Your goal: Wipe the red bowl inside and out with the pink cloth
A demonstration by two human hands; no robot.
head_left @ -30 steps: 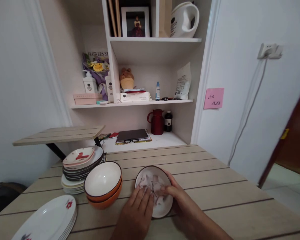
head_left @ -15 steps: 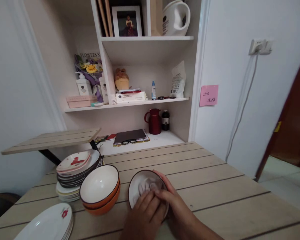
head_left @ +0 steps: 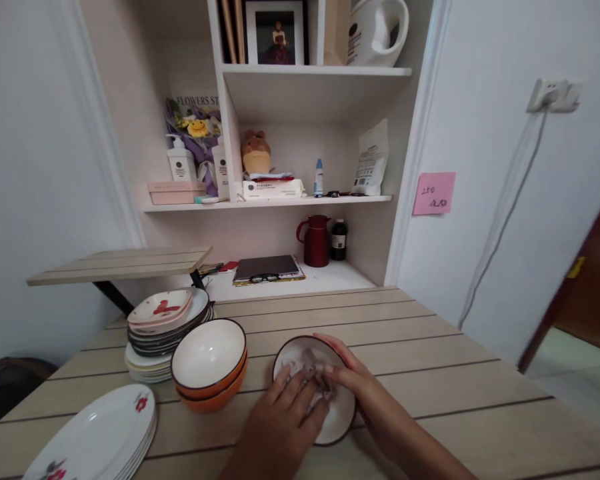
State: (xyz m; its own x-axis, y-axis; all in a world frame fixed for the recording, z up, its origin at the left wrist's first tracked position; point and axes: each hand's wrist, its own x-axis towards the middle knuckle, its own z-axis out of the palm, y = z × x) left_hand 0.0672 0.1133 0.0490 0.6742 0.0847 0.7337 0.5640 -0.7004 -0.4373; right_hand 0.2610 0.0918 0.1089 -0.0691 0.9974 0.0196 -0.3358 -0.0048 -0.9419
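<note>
A white-lined bowl with a dark rim (head_left: 341, 415) is tilted toward me above the front of the table. My right hand (head_left: 357, 380) grips its right side, fingers behind the rim and thumb over the inside. Inside the bowl, my left hand (head_left: 293, 407) presses a crumpled greyish cloth (head_left: 310, 363) against the surface, its fingers bent over the cloth and partly covering it. To the left stand stacked orange bowls (head_left: 213, 393) with white insides and dark rims.
Behind the orange bowls rises a pile of mixed plates (head_left: 167, 327). Oval white plates with red flowers (head_left: 97, 433) lie stacked at front left. A small raised wooden shelf (head_left: 125, 263) stands at back left. A red jug (head_left: 317, 241) and a laptop (head_left: 267, 267) sit behind the table (head_left: 430, 373).
Both hands and the bowl appear slightly further right, as does the whole scene with the camera's turn. My left fingers have shifted over the cloth, and more of the bowl's lower inside shows.
</note>
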